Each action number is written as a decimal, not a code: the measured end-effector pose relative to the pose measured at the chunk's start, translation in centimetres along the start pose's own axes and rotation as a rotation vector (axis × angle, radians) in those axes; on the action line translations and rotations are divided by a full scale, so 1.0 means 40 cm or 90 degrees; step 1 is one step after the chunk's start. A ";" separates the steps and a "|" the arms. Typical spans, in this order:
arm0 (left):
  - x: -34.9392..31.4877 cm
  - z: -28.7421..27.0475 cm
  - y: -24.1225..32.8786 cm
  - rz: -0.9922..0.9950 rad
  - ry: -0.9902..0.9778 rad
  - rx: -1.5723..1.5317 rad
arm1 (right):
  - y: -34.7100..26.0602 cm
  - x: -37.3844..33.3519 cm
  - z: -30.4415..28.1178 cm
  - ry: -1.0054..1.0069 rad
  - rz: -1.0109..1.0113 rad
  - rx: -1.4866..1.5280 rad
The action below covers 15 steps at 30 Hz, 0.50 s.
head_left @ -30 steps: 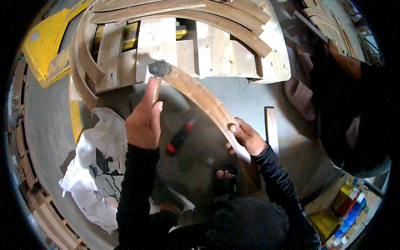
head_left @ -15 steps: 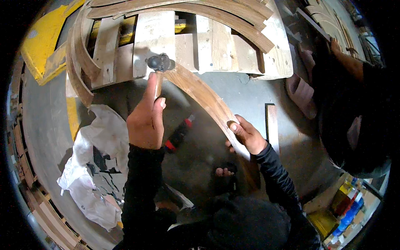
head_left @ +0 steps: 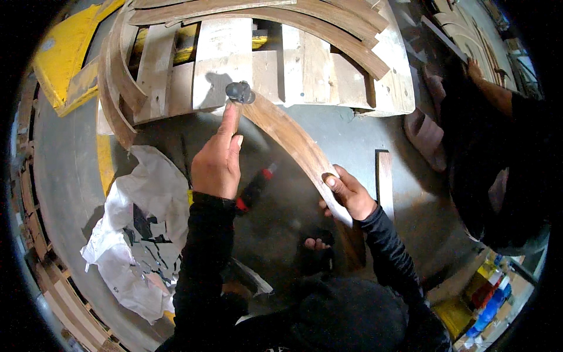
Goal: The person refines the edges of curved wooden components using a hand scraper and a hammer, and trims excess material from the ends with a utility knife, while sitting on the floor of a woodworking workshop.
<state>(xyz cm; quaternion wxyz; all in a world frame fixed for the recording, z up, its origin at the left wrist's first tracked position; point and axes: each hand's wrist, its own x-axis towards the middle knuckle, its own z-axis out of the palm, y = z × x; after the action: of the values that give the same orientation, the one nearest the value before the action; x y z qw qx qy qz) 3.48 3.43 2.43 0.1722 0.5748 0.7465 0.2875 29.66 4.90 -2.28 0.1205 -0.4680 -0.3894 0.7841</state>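
Observation:
My left hand [head_left: 217, 167] is closed on a hammer's wooden handle, its index finger laid along it toward the head. The dark metal hammer head [head_left: 239, 92] is at the far end of a curved wooden slat [head_left: 287, 135]; whether they touch I cannot tell. My right hand [head_left: 350, 195] grips the slat's near end, thumb on top and fingers beneath. From there the slat slants up and left to the front edge of a pale wooden pallet [head_left: 223, 56]. Several more curved slats [head_left: 328, 35] lie on the pallet.
On the floor are a black-and-red tool [head_left: 256, 188], a crumpled white plastic sheet [head_left: 120, 234] with dark scraps, and a short wooden strip [head_left: 384, 179]. Yellow metal [head_left: 64, 56] stands far left. A co-worker in dark clothes [head_left: 492, 170] is at the right, with colourful items [head_left: 489, 293] nearby.
My left hand has brought the hammer slightly rightward, its head now closer to the slat's far end. My right hand holds the slat in nearly the same place.

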 end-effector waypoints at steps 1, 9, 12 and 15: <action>0.002 -0.006 0.001 0.003 0.005 0.015 | 0.011 0.003 -0.003 0.005 -0.007 -0.020; -0.007 0.015 0.003 0.007 0.010 0.051 | -0.010 -0.003 0.004 -0.021 0.011 0.046; -0.007 0.006 0.004 -0.001 0.048 0.009 | -0.011 -0.001 -0.001 -0.031 0.022 0.023; -0.021 0.002 0.012 -0.020 0.093 -0.007 | -0.005 0.004 0.000 -0.029 0.009 0.023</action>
<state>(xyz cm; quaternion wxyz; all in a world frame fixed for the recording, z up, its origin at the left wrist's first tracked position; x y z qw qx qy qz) 4.13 2.74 2.61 0.1246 0.5397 0.7645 0.3299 29.55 5.12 -2.23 0.1141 -0.4507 -0.3746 0.8022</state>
